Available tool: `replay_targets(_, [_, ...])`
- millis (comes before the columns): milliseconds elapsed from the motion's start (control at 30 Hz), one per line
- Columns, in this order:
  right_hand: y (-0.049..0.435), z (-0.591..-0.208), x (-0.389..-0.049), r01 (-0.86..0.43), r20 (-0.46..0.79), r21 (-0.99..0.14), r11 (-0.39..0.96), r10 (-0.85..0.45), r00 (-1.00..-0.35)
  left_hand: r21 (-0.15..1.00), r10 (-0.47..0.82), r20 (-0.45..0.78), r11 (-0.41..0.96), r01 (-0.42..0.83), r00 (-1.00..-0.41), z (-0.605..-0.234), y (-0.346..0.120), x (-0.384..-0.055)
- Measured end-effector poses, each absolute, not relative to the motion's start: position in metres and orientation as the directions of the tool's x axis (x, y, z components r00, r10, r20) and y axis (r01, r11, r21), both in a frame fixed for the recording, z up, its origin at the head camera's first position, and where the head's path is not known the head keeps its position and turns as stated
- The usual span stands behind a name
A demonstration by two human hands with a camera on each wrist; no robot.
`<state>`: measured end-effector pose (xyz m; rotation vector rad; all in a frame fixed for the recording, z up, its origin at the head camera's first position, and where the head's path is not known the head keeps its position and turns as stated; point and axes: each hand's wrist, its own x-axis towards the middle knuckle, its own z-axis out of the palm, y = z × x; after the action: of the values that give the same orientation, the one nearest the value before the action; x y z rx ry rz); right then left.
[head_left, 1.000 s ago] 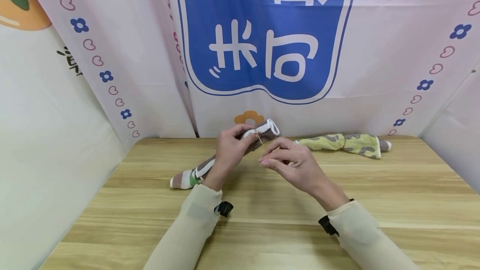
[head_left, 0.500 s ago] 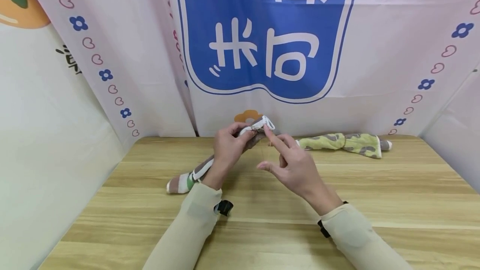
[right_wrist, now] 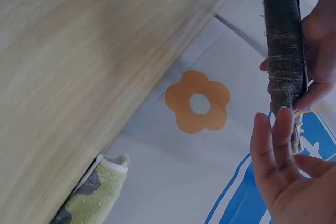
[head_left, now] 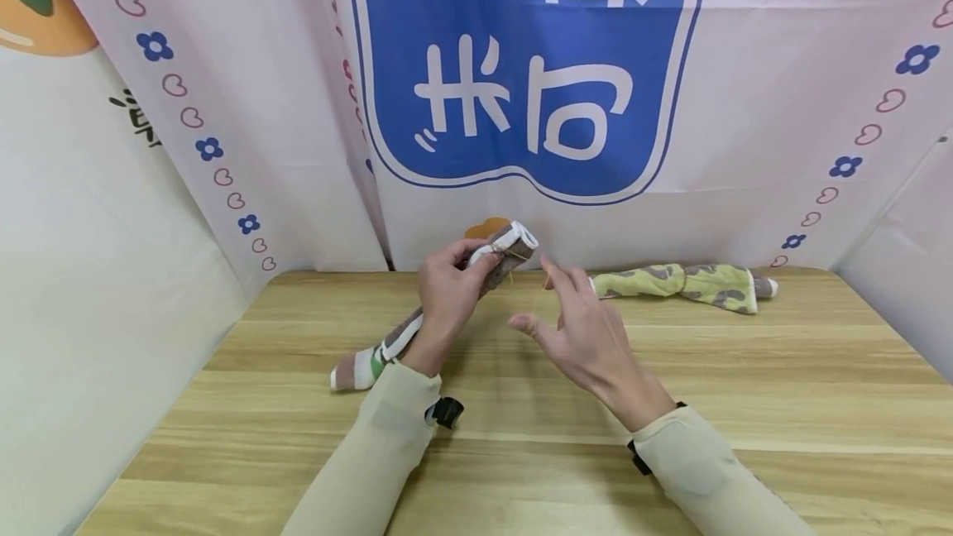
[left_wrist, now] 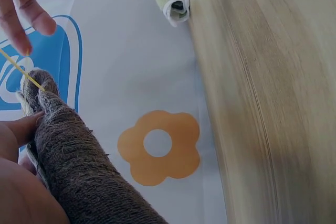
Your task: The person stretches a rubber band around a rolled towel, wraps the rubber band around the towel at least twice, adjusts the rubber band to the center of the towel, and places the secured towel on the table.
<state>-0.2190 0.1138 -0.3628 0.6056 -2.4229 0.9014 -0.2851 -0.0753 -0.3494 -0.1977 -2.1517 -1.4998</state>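
Note:
My left hand [head_left: 450, 284] grips a brown-and-white rolled towel [head_left: 517, 253] near its upper end, thumb on top. The roll slants down to the left under my forearm, and its lower end has a green patch. A thin yellow rubber band [left_wrist: 22, 70] crosses the upper end and stretches away from it in the left wrist view. My right hand [head_left: 591, 333] is just right of that end, with thumb and forefinger spread apart and a bit of yellow at a fingertip. Whether the band loops round those fingers is hard to see.
A second rolled towel [head_left: 648, 282], yellow-green with grey patches and cinched in the middle, lies at the back right of the wooden table [head_left: 521, 453]. Behind the table's back edge hangs a printed white curtain [head_left: 744, 106] with a blue emblem.
The right hand's fingers went from bunched together to spread, after touching the towel's end. Now they are a little away from it. The left hand has shifted slightly left, tilting the roll further upright.

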Motion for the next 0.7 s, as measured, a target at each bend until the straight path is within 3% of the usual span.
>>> replay_targets(200, [0.115, -0.364, -0.219, -0.501, 0.487, -0.624, 0.600, -0.203, -0.850, 0.839, -0.169, 0.484, 0.368, 0.401, -0.859, -0.350, -0.074, -0.285])
replay_targets(433, [0.117, -0.366, -0.225, -0.371, 0.345, -0.884, 0.284, -0.141, -0.928, 0.842, -0.130, 0.502, 0.300, 0.448, -0.855, -0.346, -0.071, -0.283])
replay_targets(700, [0.123, -0.366, -0.233, -0.237, 0.234, -0.969, 0.065, -0.051, -0.971, 0.850, 0.025, 0.495, 0.196, 0.489, -0.869, -0.341, -0.070, -0.280])
